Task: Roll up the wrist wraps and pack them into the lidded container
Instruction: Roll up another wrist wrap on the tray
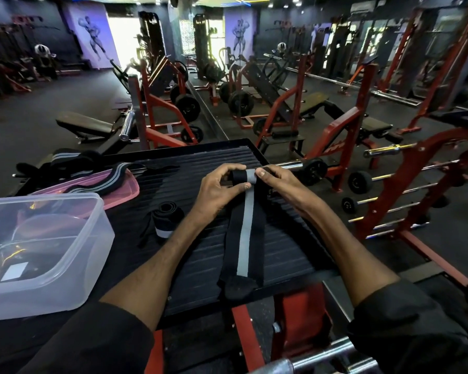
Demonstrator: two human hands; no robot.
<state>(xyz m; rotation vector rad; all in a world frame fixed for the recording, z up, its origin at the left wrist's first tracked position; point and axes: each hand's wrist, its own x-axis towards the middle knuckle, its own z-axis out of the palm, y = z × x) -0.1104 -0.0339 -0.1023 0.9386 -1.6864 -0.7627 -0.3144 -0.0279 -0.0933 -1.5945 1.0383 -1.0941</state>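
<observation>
Both hands, left hand (216, 186) and right hand (274, 179), pinch the rolled far end of one black-and-grey wrist wrap (244, 233) stretched along the ribbed platform (200, 255); one rolled wrap (165, 218) lies left, near one open clear container (73, 255); several unrolled wraps (92, 182) drape the pink lid (125, 190).
</observation>
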